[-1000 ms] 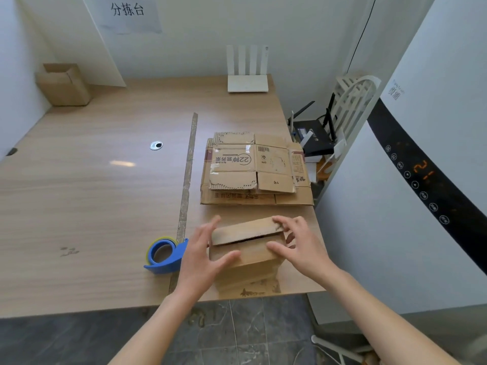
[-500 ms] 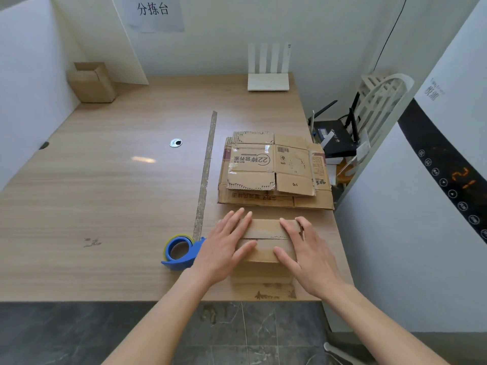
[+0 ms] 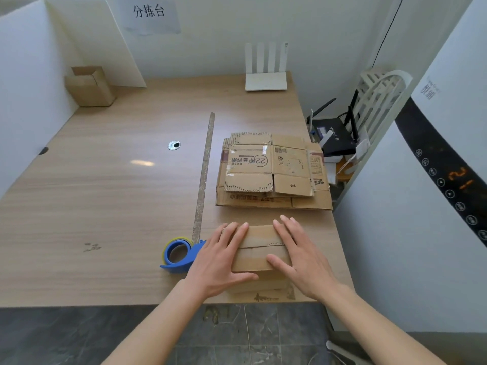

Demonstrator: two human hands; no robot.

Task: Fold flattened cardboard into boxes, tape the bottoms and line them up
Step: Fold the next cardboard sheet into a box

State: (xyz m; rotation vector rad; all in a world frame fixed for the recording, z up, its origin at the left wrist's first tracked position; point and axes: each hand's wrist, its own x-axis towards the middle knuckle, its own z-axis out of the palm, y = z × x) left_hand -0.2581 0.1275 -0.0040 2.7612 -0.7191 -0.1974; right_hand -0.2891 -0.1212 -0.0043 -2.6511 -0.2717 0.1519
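Cardboard, plain brown and small, sits right under your palms near the table's front edge: the box [image 3: 259, 248] stands bottom-up with its two flaps folded shut, their meeting seam running left to right between your hands. From the head view, the only one here, your left hand [image 3: 221, 259] lies flat on the left end of the flaps and your right hand [image 3: 300, 255] lies flat on the right end, fingers straight and spread a little, pressing down and gripping nothing. The seam's long axis crosses from one hand to the other, so tape laid along it would travel sideways, not away from you. The tape dispenser [image 3: 180, 255], blue with a yellowish roll, rests on the table [image 3: 105, 196] just beside your left hand, on its outer side, touching nothing that I can make out; that hand is plainly the nearer one, while your right would have to cross over the box. I judge the flaps will spring up if both palms lift, so keep the right one pressing as the left reaches. Beyond your fingertips lies the stack of flattened cardboard [image 3: 272, 172], and far off past your left hand a finished box [image 3: 89, 86] stands by the wall.
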